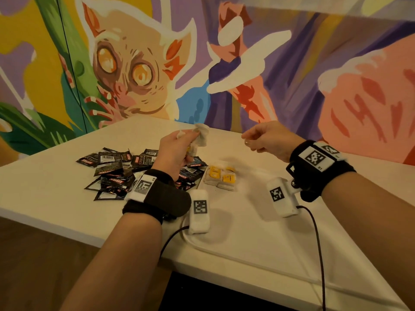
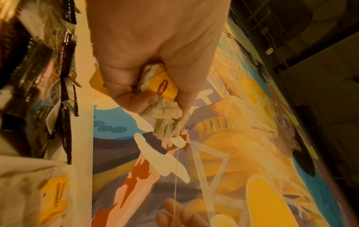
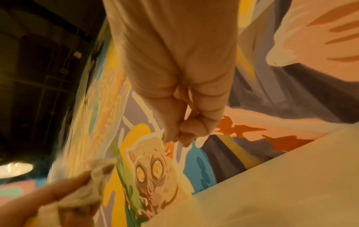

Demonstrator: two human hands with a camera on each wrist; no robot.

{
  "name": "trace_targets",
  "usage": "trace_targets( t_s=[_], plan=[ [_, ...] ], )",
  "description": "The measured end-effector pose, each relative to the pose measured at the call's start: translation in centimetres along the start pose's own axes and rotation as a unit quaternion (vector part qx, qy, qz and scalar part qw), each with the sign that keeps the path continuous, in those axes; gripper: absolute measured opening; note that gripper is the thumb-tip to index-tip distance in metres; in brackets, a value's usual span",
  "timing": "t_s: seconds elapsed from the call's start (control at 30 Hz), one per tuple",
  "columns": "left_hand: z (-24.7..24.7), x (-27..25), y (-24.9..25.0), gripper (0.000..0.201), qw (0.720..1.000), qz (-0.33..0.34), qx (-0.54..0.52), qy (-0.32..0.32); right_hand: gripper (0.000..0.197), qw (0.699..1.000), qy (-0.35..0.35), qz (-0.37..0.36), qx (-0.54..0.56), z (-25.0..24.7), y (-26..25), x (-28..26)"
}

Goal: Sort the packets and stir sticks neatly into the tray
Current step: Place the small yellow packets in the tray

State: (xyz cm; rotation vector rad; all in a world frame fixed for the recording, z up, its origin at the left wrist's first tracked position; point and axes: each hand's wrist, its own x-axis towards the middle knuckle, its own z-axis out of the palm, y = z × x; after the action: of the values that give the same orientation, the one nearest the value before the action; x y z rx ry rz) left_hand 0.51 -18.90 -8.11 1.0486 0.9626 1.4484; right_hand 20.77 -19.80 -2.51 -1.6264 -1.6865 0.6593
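Observation:
My left hand [image 1: 190, 140] is raised above the table and grips a crumpled bunch of white tea bags [image 1: 202, 135] with a yellow Lipton tag [image 2: 165, 86]. A thin string [image 2: 175, 169] runs from the bunch to my right hand [image 1: 246, 140], which pinches it between thumb and fingertips [image 3: 180, 133] a little to the right. A loose pile of black packets [image 1: 116, 171] lies on the table to the left. Several tea bags with yellow tags [image 1: 221, 178] sit stacked at the far end of the flat white tray [image 1: 224, 254].
The white table [image 1: 56, 187] stands against a painted mural wall [image 1: 269, 75]. Its near edge runs diagonally under my forearms. A black cable [image 1: 316, 243] hangs from the right wrist camera across the tray.

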Motion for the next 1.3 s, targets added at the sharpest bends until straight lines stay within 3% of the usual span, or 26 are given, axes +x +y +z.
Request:
trace_targets(
  t_s=[0.13,0.3,0.47,0.57,0.67,0.83,0.97,1.03,1.13,1.3],
  plan=[
    [0.0,0.0,0.0,0.011,1.0,0.001,-0.005,0.0,0.026,0.993,-0.028,0.032,0.112,0.4,-1.2,-0.5],
    [0.1,0.1,-0.2,0.011,1.0,-0.008,-0.002,0.002,0.01,0.996,-0.029,0.039,0.078,2.0,-2.7,-0.8],
    [0.2,0.2,-0.1,0.008,1.0,-0.02,-0.002,-0.001,0.02,0.963,-0.029,0.052,0.263,3.5,-4.1,-0.7],
    [0.3,0.2,-0.1,0.011,1.0,-0.027,-0.001,-0.01,0.033,0.945,-0.023,0.069,0.319,4.2,-4.7,-0.5],
    [0.3,0.1,-0.2,0.019,0.999,-0.033,0.005,-0.032,0.033,0.945,-0.015,0.093,0.313,5.0,-4.9,-0.4],
    [0.4,-0.1,0.0,0.01,0.997,-0.051,0.007,-0.052,0.015,0.955,-0.012,0.128,0.268,5.5,-4.6,-0.1],
    [0.4,-0.1,0.0,0.011,0.999,-0.046,0.013,-0.022,0.014,0.969,0.008,0.132,0.206,5.4,-3.9,0.2],
    [0.3,0.1,0.1,0.016,0.999,-0.036,0.001,0.002,0.007,0.97,-0.02,0.161,0.183,5.3,-3.6,0.0],
    [0.1,0.1,0.3,0.022,0.999,-0.022,-0.029,0.023,0.015,0.958,-0.098,0.233,0.133,5.3,-3.0,-0.5],
    [0.1,0.1,0.4,0.013,0.998,-0.02,-0.065,0.012,0.013,0.924,-0.208,0.309,0.083,6.4,-2.4,-1.3]
  ],
)
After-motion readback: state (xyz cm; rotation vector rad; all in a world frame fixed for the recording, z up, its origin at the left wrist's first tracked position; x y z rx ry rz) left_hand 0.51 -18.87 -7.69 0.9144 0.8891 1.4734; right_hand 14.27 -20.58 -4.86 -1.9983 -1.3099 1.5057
